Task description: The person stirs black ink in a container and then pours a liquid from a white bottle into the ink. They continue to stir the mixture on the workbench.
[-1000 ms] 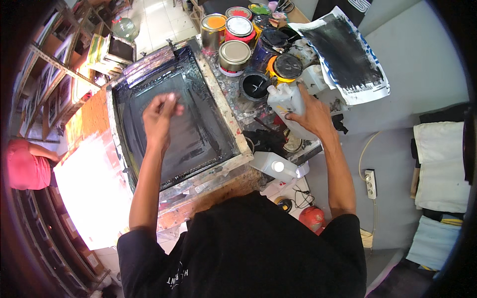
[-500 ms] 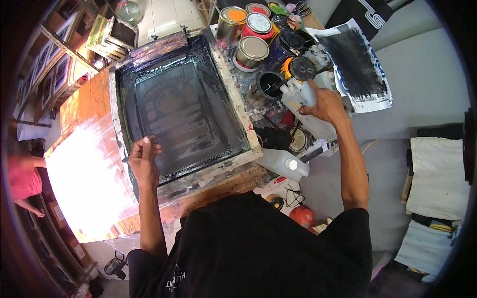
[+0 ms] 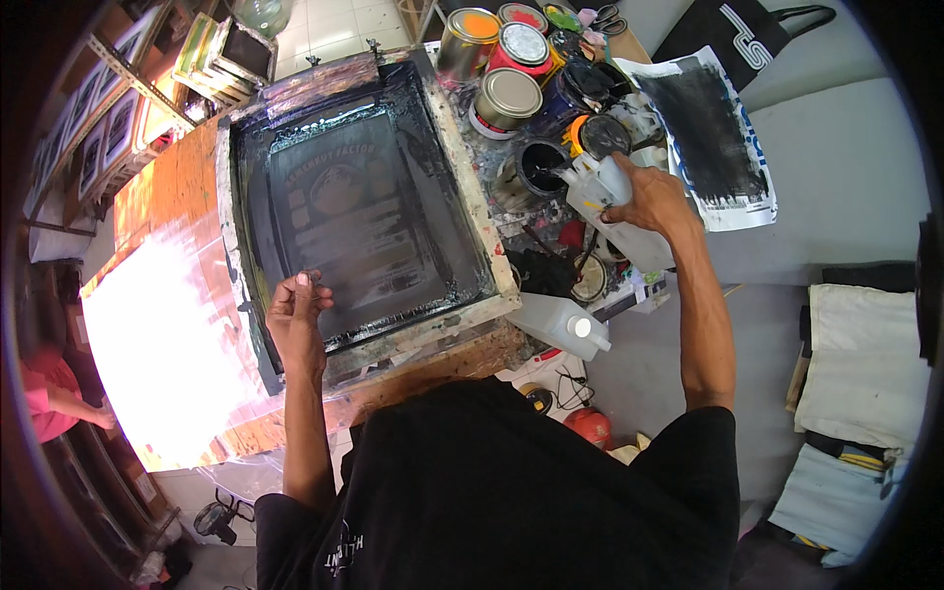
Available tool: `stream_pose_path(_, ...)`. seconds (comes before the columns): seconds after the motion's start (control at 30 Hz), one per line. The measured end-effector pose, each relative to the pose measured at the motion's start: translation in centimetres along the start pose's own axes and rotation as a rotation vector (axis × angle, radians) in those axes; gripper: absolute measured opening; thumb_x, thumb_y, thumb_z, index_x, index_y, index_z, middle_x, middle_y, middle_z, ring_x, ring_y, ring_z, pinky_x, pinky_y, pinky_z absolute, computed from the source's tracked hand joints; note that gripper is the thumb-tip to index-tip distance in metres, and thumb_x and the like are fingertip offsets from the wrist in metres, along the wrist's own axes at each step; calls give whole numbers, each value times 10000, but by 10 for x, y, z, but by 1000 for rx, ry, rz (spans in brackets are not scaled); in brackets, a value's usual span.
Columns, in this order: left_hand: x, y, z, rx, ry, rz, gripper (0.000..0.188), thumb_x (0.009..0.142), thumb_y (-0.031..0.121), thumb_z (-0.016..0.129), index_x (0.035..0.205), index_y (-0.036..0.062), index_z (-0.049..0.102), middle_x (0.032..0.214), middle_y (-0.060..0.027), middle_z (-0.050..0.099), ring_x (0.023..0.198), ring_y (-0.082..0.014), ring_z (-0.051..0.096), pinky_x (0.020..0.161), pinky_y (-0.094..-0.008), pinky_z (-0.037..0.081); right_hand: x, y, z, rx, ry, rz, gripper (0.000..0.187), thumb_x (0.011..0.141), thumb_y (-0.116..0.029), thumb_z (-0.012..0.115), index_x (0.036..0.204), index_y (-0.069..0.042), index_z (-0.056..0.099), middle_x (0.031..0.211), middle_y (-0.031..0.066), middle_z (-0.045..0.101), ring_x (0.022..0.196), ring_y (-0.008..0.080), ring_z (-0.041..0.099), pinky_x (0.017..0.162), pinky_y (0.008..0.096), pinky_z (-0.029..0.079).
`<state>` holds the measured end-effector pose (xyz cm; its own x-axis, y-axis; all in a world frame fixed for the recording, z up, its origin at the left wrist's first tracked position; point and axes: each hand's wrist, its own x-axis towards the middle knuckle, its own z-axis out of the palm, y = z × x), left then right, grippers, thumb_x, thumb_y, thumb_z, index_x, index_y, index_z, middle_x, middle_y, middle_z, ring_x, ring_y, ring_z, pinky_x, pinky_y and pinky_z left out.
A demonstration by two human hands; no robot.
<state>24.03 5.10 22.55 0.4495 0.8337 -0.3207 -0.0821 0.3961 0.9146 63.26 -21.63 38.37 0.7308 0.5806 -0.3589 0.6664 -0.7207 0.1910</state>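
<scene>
The white plastic jug point(image 3: 615, 211) is tipped spout-down toward the open black-rimmed can point(image 3: 536, 169) at the right side of the worktop, beside the frame's right edge — held that way, it seems, so its contents run into the can and not onto the clutter around it. The right hand point(image 3: 654, 202) wraps the jug's upper body, its grip pressed together around the plastic, the arm reaching out over the worktop's right edge. The left hand point(image 3: 295, 313) rests on the near left part of the printing screen point(image 3: 359, 211), fingers curled with the fingertips on the dark mesh; whether they pinch anything I cannot tell — it looks like a steadying hold. The screen's ink-smeared wooden frame point(image 3: 472, 206) lies flat across the middle of the worktop point(image 3: 167, 187), its design showing pale on black. Beyond the can, closed paint tins point(image 3: 506, 98) crowd the far right corner, kept within reach. A second white bottle point(image 3: 560, 323) lies on its side near the frame's near right corner, and an ink-blackened paper sheet point(image 3: 713, 133) lies off to the right.
</scene>
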Motion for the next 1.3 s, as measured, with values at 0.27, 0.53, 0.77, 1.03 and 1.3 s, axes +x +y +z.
stream_pose_path(0.27,-3,-3,-7,-16,19,2,202,993,232,694,965,32,676,1039,-105,706,782,-128,649,692,-267,534,2,-7,-11,-25,-48,6,1024,626,-398,920,1496,-109,466,1033,247,726,996,402,702,886,468,543)
stream_pose_path(0.53,-5,-3,-10,-16,34,1,191,997,222,689,958,36,678,1034,-105,704,776,-131,651,685,-271,536,3,-3,-7,1,-37,1,1063,597,-401,940,1505,-105,472,1016,278,713,989,427,691,902,471,535)
stream_pose_path(0.77,-6,-6,-12,-17,23,2,190,996,218,688,959,32,678,1027,-103,705,770,-130,651,685,-273,543,2,-5,-11,-42,-54,28,1008,631,-386,921,1493,-114,474,1078,208,736,1031,370,707,905,452,543)
stream_pose_path(1.03,-9,-8,-13,-18,33,-8,180,993,218,693,964,41,677,1022,-95,708,773,-126,654,687,-268,546,4,-11,-15,-26,-23,-8,1040,594,-339,937,1502,-120,480,1035,262,719,998,416,694,895,466,543)
stream_pose_path(1.3,-11,-10,-15,-33,45,-26,186,991,224,697,973,40,674,1016,-90,707,775,-121,650,693,-263,542,12,-15,-20,-98,-38,-27,1034,580,-355,928,1494,-135,499,1107,248,714,1069,388,683,937,460,532)
